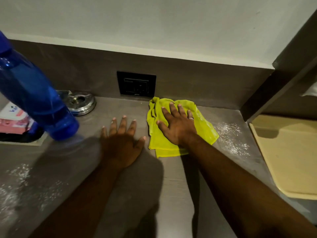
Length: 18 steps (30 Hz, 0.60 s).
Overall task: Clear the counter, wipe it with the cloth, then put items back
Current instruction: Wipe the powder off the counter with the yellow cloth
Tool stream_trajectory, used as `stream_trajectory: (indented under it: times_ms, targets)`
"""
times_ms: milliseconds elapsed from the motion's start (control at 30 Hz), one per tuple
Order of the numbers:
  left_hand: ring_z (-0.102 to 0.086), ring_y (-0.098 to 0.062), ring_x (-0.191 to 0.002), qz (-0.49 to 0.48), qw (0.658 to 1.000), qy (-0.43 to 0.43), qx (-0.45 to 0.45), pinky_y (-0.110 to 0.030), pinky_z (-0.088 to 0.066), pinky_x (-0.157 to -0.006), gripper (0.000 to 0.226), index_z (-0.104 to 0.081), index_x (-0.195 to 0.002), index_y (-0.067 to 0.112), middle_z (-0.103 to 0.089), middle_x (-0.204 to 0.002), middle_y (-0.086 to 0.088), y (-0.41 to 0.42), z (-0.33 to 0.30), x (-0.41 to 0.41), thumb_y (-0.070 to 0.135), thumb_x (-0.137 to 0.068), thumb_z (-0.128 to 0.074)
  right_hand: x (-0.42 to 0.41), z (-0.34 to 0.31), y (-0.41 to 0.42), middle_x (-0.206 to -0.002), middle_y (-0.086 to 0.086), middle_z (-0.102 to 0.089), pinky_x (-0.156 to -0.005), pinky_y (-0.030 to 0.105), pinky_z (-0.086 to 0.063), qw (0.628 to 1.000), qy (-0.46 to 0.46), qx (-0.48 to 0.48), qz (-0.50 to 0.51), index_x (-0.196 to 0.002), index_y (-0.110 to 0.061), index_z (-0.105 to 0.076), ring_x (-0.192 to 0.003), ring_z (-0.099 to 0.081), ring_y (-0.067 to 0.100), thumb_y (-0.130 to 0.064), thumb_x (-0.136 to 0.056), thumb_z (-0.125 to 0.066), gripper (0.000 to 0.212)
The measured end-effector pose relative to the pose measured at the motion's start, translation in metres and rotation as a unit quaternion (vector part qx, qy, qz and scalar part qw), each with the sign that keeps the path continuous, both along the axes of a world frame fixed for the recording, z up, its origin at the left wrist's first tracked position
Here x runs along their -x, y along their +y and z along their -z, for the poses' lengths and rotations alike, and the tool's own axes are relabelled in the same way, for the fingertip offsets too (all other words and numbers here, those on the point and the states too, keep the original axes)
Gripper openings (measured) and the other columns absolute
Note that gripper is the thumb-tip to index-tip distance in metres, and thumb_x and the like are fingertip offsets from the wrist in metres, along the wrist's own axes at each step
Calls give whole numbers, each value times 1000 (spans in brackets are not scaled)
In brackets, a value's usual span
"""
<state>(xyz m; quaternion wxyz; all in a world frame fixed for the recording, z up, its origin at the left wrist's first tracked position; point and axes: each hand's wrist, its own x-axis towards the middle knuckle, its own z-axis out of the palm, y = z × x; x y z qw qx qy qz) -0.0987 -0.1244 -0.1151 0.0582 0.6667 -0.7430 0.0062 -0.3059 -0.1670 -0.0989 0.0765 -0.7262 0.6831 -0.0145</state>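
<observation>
Yellow cloth [180, 127] lies bunched flat on the counter [130, 194], near the back wall and just below the black socket [136, 85], and I read the step in hand as the wiping. My right hand [177, 127] lies palm down on top of the cloth, its fingers [173, 109] spread wide and pressing rather than gripping; nothing is pinched or held. My left hand [122, 141] lies flat on the bare counter just beside the cloth, fingers also spread, holding nothing, and I take it as a brace. White powder [229, 138] is scattered just right of the cloth, and more powder [20, 182] shows at the near left. To do this well, I would keep the palm flat, sweep across the right patch toward 1 spot, then work over to the left patch. Clearing looks unfinished to me: a blue bottle [34, 93], a metal ashtray [80, 103] and a pink packet [12, 122] sit at the left, so that side needs care or emptying first.
</observation>
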Motion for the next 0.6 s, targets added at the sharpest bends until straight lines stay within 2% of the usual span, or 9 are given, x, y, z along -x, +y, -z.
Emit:
stream_trajectory:
  times_ms: [100, 233, 367, 467, 600]
  targets:
    - [-24, -36, -144, 3, 1000, -12, -10, -60, -21, -111, 76, -33, -145, 33, -27, -158, -6, -7, 1, -2, 70, -79, -26, 9, 0, -4, -164, -5, 0, -119, 54, 1, 1000, -8, 2, -25, -152, -37, -12, -151, 2, 24, -64, -94, -17, 65]
    - [-30, -37, -142, 25, 999, -21, 10, -60, -26, -109, 78, -34, -145, 31, -32, -156, -8, -7, 2, -7, 73, -81, -21, 51, -2, 1, -164, -9, -6, -120, 50, -3, 999, -16, 12, -47, -152, -38, -13, -151, -2, 18, -55, -99, -18, 56]
    - [-23, -33, -145, 30, 999, -20, 6, -59, -24, -112, 78, -22, -148, 36, -23, -160, -3, -7, 7, -10, 76, -82, -16, 126, -3, 15, -163, -10, -7, -121, 49, -5, 1000, 1, 9, -4, -152, -37, -13, -151, -4, 17, -52, -100, -21, 55]
    - [-10, -28, -148, 12, 999, 9, -32, -55, -13, -115, 81, -6, -148, 42, -8, -162, 4, -15, 12, -13, 82, -78, -12, 174, -2, 26, -164, -8, -6, -121, 48, -7, 998, 10, 2, 56, -153, -33, -15, -151, -4, 19, -51, -100, -23, 56]
    - [-1, -25, -149, 16, 998, 24, -56, -54, -5, -116, 82, 2, -147, 45, 0, -162, 8, -20, 13, -13, 84, -76, -10, 184, 0, 27, -164, -6, -5, -121, 47, -6, 997, 15, 3, 80, -153, -29, -16, -151, -4, 20, -50, -100, -22, 57]
